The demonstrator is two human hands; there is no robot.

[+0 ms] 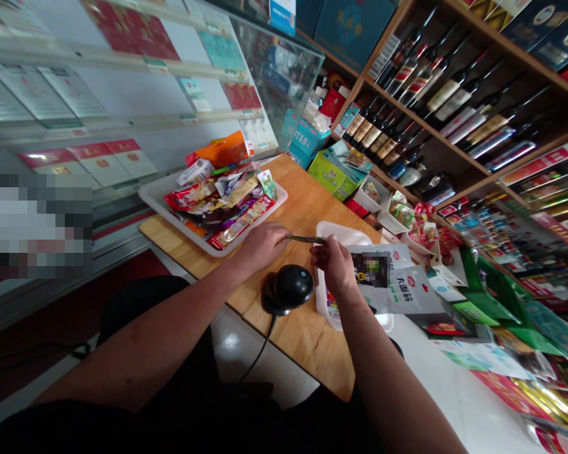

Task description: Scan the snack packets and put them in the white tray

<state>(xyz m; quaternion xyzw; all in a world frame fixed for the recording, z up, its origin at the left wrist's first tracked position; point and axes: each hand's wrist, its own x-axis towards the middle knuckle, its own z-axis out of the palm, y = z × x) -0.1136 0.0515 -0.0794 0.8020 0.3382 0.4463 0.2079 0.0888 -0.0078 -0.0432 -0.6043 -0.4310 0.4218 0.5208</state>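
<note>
A thin, dark, flat item [307, 238], seen nearly edge-on, spans the gap between my two hands; it looks like a slim packet, but its kind is unclear. My left hand [264, 247] pinches its left end. At the other end, my right hand [338, 265] has closed fingers on it, above the right tray. Just below the item, a black round-headed scanner [293, 285] with a cable stands on the wooden table [307, 195]. Grey snack packets [409, 289] with dark lettering lie in and over the white right tray [322, 309], partly hidden by my right hand and forearm.
A white tray [151, 197] heaped with colourful snack packets sits at the table's far left. Behind it stands a glass display case [284, 94] with cigarette-like packs. Shelves of bottles [447, 94] rise at the right, above boxes and packaged goods. A blurred-out patch covers the left edge.
</note>
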